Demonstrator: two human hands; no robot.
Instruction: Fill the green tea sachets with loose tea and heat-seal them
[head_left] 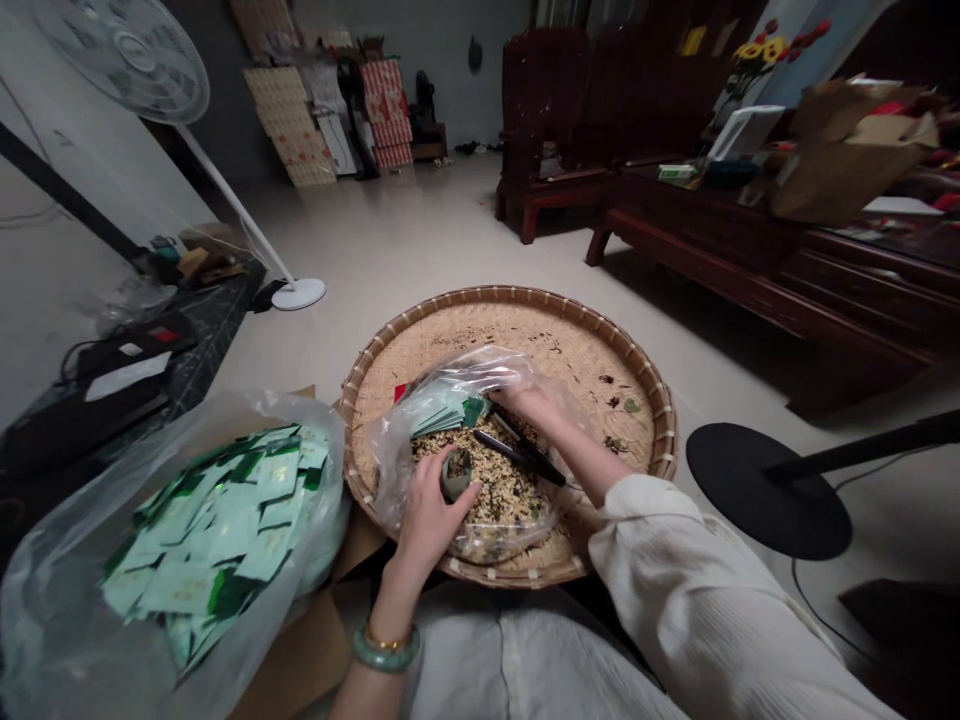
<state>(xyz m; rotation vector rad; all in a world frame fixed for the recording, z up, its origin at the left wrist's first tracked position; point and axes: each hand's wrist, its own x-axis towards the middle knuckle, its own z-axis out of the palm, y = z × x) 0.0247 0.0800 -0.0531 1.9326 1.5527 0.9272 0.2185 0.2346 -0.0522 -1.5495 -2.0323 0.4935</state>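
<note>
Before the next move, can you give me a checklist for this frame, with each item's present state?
1. Left hand has its fingers around the small open holder: ok.
2. Right hand has a firm hold on something: cannot tell, its fingertips are unclear at the plastic.
3. Clear bag sits within the rim of the woven tray: ok.
4. Black tool is off the loose mix: not ok, it lies across it.
5. Tray surface is free of stray bits: not ok, dark bits lie scattered on it.
</note>
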